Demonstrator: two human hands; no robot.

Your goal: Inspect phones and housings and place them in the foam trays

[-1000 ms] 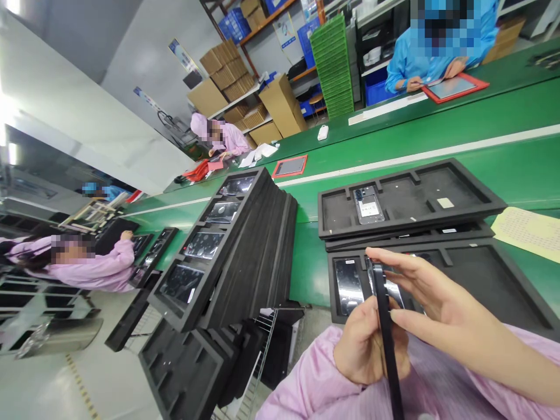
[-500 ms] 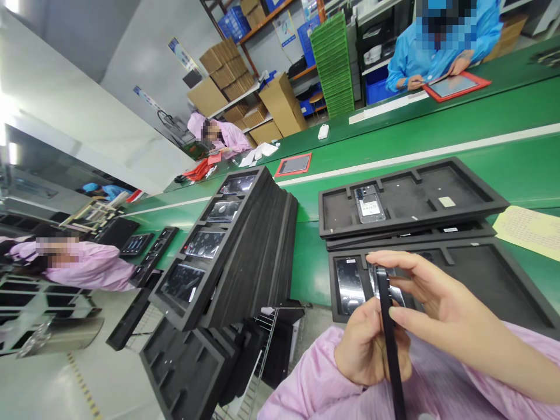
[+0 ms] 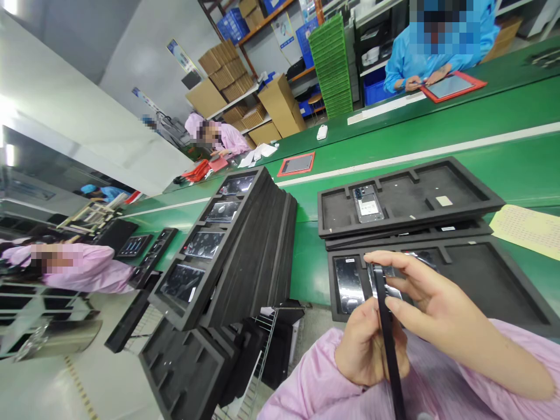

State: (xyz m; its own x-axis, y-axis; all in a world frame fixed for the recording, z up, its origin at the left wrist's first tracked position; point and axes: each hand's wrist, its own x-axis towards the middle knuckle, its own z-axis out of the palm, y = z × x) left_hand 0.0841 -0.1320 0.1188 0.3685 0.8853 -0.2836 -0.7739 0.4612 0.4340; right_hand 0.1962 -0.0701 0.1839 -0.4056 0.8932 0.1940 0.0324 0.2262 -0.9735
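A thin black phone (image 3: 388, 344) stands edge-on towards me, held in both hands. My left hand (image 3: 363, 345) wraps round its lower part from the left. My right hand (image 3: 426, 297) pinches its top end, thumb and fingers closed on it. Just behind the hands lies a black foam tray (image 3: 494, 280) with a dark phone (image 3: 349, 284) in its left slot. Beyond it a stack of similar trays (image 3: 464, 189) carries one phone body (image 3: 368, 204) with its back showing.
A tall slanted stack of black foam trays (image 3: 245, 245) holding phones stands at my left. More trays (image 3: 184, 367) lie below it. The green belt (image 3: 394, 140) runs across, with a red-framed tablet (image 3: 296, 164) on it. Other workers in pink and blue sit along the line.
My hands and the phone have barely shifted. The worker at far left has leaned further down and drawn an arm back.
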